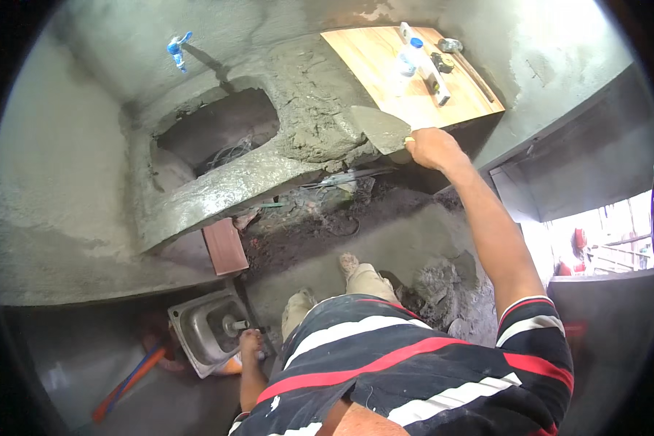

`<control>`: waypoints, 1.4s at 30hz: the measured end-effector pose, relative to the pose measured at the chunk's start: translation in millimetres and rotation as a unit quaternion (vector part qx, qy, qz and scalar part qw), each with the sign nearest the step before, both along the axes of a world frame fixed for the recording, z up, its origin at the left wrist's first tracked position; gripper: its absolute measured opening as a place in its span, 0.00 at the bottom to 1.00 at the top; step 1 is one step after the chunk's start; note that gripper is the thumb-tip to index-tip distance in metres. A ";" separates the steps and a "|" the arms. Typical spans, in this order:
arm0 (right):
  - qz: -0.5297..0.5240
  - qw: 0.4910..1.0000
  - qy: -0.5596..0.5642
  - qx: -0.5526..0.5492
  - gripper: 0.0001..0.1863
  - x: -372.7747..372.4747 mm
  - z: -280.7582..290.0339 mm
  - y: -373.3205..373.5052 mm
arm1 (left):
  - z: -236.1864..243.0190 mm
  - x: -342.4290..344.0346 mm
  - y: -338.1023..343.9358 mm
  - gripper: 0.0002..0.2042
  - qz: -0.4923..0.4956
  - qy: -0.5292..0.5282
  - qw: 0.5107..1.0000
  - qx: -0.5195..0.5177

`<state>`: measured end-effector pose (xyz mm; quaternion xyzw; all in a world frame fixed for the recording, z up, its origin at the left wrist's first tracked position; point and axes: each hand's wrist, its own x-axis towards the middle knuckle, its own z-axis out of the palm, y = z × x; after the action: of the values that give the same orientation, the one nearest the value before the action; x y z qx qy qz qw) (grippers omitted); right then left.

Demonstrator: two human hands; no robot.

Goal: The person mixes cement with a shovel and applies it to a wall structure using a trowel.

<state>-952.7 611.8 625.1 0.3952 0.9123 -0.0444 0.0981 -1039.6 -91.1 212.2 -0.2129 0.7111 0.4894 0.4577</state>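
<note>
My right hand (434, 149) is closed round the handle of a trowel (380, 129). Its broad grey blade reaches left over the edge of the counter slab, next to a thick patch of wet mortar (316, 125). To the left of that mortar, the grey counter (232, 178) has a large rounded opening (221, 131) with rough edges. Low on my left side, my left hand (251, 341) hangs with its fingers curled, beside a steel sink (203, 327). What it holds, if anything, is hidden.
A wooden board (363, 54) on the right carries a bottle with a blue cap (407, 62), a spirit level (432, 76) and a black tape measure (443, 63). A blue tap fitting (176, 52) juts from the wall. Mortar (443, 287) is heaped near my feet; a reddish tile (225, 247) leans below the counter.
</note>
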 end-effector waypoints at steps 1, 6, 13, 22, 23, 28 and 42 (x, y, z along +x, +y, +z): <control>0.022 1.000 0.010 0.005 0.20 -0.8 3.4 -4.0 | 3.5 9.1 -0.5 0.04 0.003 -0.008 1.000 0.027; 0.121 0.970 0.018 -0.210 0.19 -20.0 11.3 -44.8 | 24.8 34.6 27.3 0.05 -0.003 -0.031 0.998 -0.060; 0.242 0.955 0.054 -0.165 0.24 -73.1 -50.6 -92.6 | -12.0 42.1 4.6 0.03 -0.049 -0.042 0.998 -0.005; 0.019 0.939 0.279 -0.200 0.14 4.9 -69.5 -191.4 | -4.1 -42.3 -51.4 0.06 -0.183 -0.068 0.978 -0.070; -0.014 0.922 0.291 -0.256 0.16 30.7 -87.1 -203.9 | -3.9 -56.7 -58.4 0.07 -0.181 -0.103 0.977 -0.035; -0.217 0.885 0.175 -0.374 0.19 221.3 -243.8 -288.5 | 2.3 -76.1 -29.8 0.05 -0.385 -0.095 0.918 -0.002; -0.696 0.696 0.113 -0.140 0.20 688.3 -577.3 -354.0 | 49.8 37.8 190.2 0.16 -0.434 -0.023 0.888 -0.151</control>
<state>-264.4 257.8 47.8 0.8906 0.3645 -0.2716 -0.0107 -1001.8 99.1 262.0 0.0388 0.7869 0.1241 0.6032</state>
